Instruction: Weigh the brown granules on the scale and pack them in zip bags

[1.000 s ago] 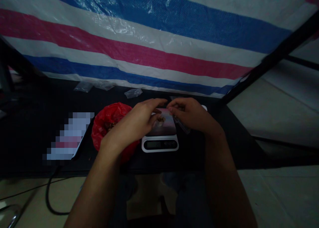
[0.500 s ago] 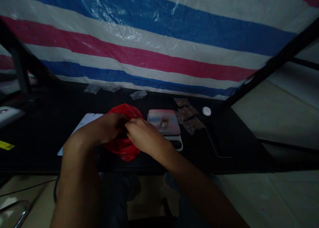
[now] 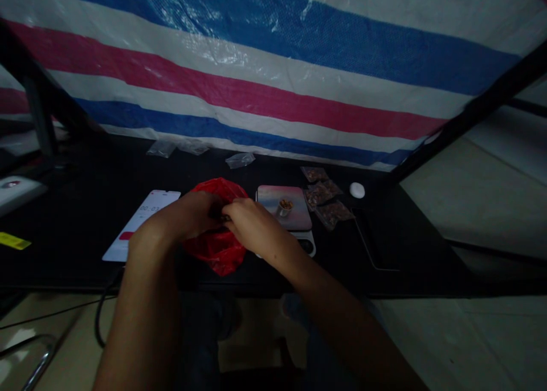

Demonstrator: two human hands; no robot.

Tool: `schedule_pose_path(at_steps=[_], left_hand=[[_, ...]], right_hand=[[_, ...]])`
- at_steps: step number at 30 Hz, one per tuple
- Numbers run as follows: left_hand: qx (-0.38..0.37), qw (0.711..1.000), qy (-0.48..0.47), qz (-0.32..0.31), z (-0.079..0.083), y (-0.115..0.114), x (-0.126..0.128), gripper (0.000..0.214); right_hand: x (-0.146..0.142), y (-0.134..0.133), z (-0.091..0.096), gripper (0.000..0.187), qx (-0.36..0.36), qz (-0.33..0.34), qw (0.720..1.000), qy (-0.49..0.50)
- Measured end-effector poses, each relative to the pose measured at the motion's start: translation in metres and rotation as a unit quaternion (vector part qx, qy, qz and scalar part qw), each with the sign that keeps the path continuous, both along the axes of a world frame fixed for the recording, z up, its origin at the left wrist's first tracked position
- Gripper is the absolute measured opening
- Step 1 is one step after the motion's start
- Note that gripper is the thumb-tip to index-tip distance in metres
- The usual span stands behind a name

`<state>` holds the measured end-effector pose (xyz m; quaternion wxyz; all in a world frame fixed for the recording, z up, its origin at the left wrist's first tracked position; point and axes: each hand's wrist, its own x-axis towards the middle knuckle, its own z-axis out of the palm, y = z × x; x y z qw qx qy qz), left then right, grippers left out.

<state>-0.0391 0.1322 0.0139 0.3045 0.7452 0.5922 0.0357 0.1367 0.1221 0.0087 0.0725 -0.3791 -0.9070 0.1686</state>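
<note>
My left hand [image 3: 182, 219] and right hand [image 3: 256, 227] have their fingers clenched on the gathered top of the red plastic bag [image 3: 219, 252], which sits on the black table [image 3: 64, 237] just beside the digital scale [image 3: 269, 200].

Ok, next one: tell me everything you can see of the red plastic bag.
The red plastic bag is thin and glossy, crumpled and bulging below a gathered neck. The left hand and right hand close around that neck, with the bag's upper part showing behind them. It sits on the black table, between a phone and a digital kitchen scale. Its contents cannot be seen.
</note>
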Motion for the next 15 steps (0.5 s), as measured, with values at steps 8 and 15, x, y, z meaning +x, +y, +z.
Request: schedule_pose_path(at_steps=[8, 15], left_hand=[[0.0, 0.999, 0.041, -0.015, 0.002, -0.003, -0.006, 0.029], [-0.026, 1.0, -0.012, -0.001, 0.001, -0.003, -0.001, 0.036]], right_hand=[[0.008, 0.008, 0.001, 0.022, -0.046, -0.012, 0.994, 0.102], [0.052, 0.016, 0.032, 0.02, -0.06, -0.084, 0.972, 0.211]])
